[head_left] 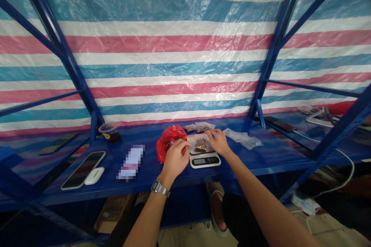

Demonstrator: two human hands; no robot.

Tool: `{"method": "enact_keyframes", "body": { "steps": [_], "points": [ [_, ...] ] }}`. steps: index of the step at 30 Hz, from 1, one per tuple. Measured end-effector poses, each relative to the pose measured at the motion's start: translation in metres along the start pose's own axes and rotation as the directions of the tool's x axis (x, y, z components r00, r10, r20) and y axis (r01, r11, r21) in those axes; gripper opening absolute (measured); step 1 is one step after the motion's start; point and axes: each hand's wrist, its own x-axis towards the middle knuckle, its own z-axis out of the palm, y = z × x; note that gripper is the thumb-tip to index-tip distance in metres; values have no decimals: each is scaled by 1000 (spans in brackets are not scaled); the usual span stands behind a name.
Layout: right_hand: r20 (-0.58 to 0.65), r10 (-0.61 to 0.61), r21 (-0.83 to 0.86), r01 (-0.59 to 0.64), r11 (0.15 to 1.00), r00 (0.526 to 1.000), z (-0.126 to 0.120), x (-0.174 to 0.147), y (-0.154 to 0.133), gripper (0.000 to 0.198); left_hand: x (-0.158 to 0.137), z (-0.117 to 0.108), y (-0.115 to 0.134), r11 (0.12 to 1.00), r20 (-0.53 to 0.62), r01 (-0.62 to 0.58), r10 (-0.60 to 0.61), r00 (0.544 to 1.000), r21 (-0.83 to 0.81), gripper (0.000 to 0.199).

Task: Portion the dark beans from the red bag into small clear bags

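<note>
A small clear plastic bag (200, 145) of brown dried bits lies on the pan of a white digital scale (205, 160). My right hand (219, 141) reaches over the pan's right side, its bent fingertips closed at the bag's upper edge. To the left of the scale, my left hand (176, 157) has its fingers curled together close to the pan's edge. Whatever sits between those fingertips is too small to make out. Beside it stands an open red plastic bag (170, 136) holding dark reddish-brown bits, partly hidden by my left hand.
Behind the scale are small filled bags (204, 127); flat clear bags (244, 138) lie to the right. A phone (84, 170), a white case (94, 176), a blurred-out screen (131, 163) and a cup of dark liquid (111, 133) occupy the left. Blue posts (268, 54) frame the shelf.
</note>
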Motion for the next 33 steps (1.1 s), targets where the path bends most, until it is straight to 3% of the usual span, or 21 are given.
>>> {"method": "enact_keyframes", "body": {
  "steps": [7,19,33],
  "points": [
    [73,141,23,-143,989,987,-5,-2,-19,44,-2,-1,-2,1000,-19,-6,5,1000,-28,23],
    [86,143,13,-144,989,986,-7,-2,-27,46,-5,-9,-1,999,-1,20,-20,1000,-35,22],
    [90,146,47,-150,988,985,-3,-4,-26,34,-11,-7,7,1000,14,13,-12,1000,-17,22]
  ]
}}
